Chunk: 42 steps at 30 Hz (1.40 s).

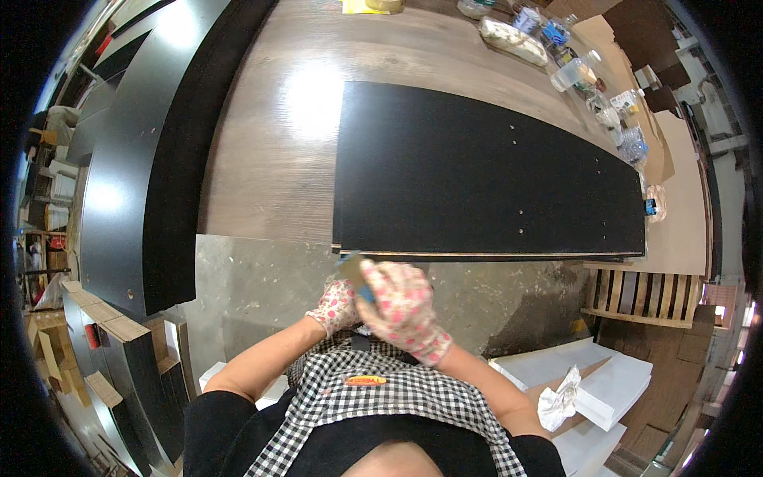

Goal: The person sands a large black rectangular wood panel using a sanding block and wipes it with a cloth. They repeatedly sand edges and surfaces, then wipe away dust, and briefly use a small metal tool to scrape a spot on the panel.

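A long black panel (445, 167) lies on the wood-grain table, its near edge showing a thin pale line and a few small marks on its top. My right hand (401, 306), in a white glove with pink dots, is closed around a small tan-and-blue block (350, 270). That block is at the panel's near left corner; whether it touches the edge I cannot tell. My left hand (336, 304), gloved alike, is just left of and below the right one. Its fingers are mostly hidden.
Tall stacks of black panels (119, 199) stand on the left. Bottles (574, 71) and bags line the table's (274, 159) far right edge. A wooden slatted pallet (642, 296) is at right, with white boards (604, 389) and crumpled paper (559, 399) nearer me.
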{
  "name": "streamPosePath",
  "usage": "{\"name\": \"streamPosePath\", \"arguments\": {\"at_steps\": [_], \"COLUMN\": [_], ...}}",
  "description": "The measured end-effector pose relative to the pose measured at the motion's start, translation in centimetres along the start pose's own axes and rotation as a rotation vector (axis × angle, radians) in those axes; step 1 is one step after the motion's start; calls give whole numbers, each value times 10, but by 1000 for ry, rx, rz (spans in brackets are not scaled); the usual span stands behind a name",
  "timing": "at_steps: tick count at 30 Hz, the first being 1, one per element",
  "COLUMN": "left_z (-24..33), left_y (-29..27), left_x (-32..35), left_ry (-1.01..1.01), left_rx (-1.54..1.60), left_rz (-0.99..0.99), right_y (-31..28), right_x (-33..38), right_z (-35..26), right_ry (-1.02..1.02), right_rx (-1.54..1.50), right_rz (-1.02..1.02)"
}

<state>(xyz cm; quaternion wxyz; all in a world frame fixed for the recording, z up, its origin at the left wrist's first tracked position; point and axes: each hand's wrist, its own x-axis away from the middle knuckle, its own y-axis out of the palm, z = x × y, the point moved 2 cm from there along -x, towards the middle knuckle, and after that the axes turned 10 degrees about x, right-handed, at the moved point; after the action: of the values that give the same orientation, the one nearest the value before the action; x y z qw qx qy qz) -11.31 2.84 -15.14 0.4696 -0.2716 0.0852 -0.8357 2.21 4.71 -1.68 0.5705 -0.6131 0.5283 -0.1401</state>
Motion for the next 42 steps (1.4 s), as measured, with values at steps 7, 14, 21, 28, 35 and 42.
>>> {"name": "streamPosePath", "arguments": {"at_steps": [7,14,21,28,35,42], "left_z": [-17,28,53,72,114,195], "left_y": [-7,-27,-20,5,26,97], "left_x": [10,-3,-23,-47,-66,-109], "left_ry": [-31,-57,-5,152,188,122], "left_rx": [-34,-119,-110,-155,-65,-7], "left_rz": [102,-70,-155,-203,-221,-434], "right_y": [-12,-5,-104,-70,-162,-160], "right_x": [-28,0,61,54,115,121], "right_z": [-24,4,94,71,201,228], "right_ry": [-177,-34,521,282,736,354], "right_rx": [-181,62,415,193,565,372], "right_rz": [94,-149,106,-67,190,174]}}
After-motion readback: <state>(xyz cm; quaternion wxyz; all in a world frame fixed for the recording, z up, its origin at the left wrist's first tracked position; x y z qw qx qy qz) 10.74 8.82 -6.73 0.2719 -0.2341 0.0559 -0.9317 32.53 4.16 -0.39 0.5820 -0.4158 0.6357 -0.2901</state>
